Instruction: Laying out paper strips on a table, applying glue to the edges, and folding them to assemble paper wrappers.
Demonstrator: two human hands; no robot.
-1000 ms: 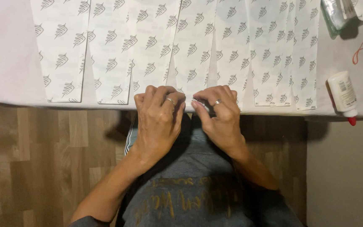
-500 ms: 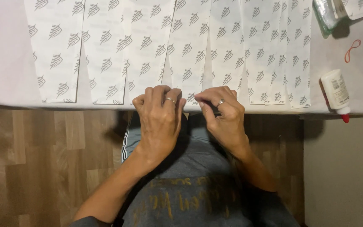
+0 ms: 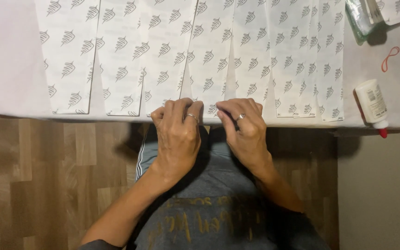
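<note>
Patterned paper strip (image 3: pixel 208 69) pinched by left hand (image 3: pixel 178 134), right hand (image 3: pixel 245 132).

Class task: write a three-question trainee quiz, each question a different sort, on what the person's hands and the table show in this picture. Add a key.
1. True or false: the left hand and right hand both pinch the near edge of the white patterned paper strips.
2. Which lies at the table's right edge? A) white glue bottle with red tip B) scissors C) ruler
3. Fill in: an orange ____ band lies beyond the bottle.

Key: 1 true; 2 A; 3 rubber.
</note>
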